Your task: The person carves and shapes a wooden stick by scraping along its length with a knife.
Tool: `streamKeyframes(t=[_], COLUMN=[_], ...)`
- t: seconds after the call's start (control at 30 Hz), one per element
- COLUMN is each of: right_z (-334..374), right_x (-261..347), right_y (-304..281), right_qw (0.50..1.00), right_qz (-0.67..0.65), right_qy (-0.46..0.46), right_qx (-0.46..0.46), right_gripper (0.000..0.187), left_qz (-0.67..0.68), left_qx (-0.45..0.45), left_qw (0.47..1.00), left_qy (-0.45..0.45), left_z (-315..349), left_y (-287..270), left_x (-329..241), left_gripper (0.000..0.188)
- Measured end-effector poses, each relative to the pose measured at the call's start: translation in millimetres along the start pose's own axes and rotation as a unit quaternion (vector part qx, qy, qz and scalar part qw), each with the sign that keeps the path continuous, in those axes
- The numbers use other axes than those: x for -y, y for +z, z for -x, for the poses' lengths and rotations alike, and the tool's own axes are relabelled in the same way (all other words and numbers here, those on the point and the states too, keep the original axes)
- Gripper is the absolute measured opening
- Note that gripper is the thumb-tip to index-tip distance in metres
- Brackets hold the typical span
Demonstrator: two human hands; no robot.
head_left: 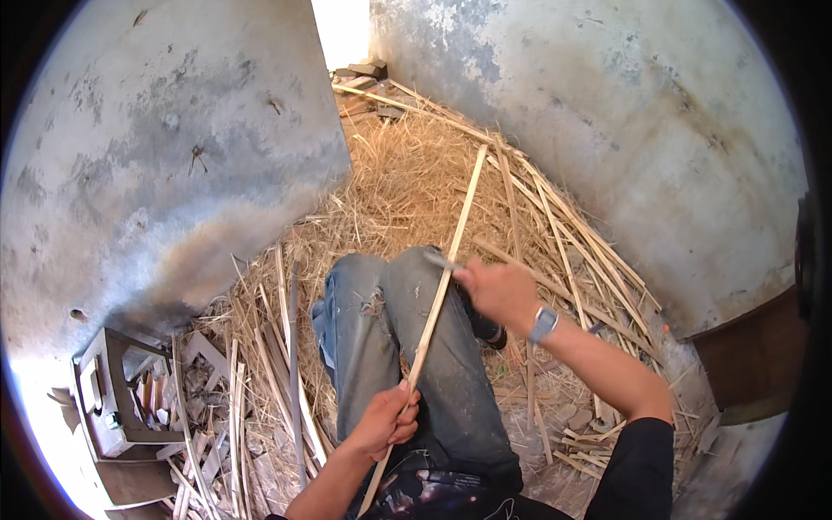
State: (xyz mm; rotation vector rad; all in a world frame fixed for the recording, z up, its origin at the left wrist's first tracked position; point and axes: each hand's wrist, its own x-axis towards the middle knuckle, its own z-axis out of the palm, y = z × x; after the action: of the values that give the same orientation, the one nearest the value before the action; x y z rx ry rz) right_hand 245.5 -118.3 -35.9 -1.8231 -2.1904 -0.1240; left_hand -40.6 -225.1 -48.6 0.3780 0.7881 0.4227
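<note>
A long pale strip of split bamboo or wood (430, 322) slants across my lap, its far end raised beyond my knees. My left hand (387, 421) is closed around its lower part, near my waist. In my right hand (504, 296) is a knife; its grey blade (439, 260) lies across the strip just above my right knee. The knife's handle is hidden in my fist. A grey watch (543, 324) sits on my right wrist. Beneath the strip are my worn, dusty trousers (368, 303), torn at one knee.
Thin shavings (407, 173) heap up ahead of me. Several long strips (568, 238) lean along the right wall (589, 78); more strips (282, 347) lie at my left. A battered box-like frame (113, 407) stands at the far left. Broken bricks (368, 69) sit by the bright gap.
</note>
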Motion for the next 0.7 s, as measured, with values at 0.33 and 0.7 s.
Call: streamKeyframes(t=[0.33, 0.7], right_z=[-8.9, -18.3], right_x=[-32.5, -28.9], right_y=[-1.4, 6.8], right_qw=[1.0, 0.999], right_qz=[0.017, -0.007], right_qy=[-0.006, 0.051], right_qx=[0.018, 0.004], right_gripper=[0.033, 0.039], left_qz=[-0.033, 0.005], left_qx=[-0.018, 0.017], left_qw=[0.999, 0.999], left_qy=[-0.001, -0.042], left_z=[9.4, 27.5], left_y=[0.3, -19.6], left_x=[2.6, -0.3], left_gripper=[0.041, 0.041])
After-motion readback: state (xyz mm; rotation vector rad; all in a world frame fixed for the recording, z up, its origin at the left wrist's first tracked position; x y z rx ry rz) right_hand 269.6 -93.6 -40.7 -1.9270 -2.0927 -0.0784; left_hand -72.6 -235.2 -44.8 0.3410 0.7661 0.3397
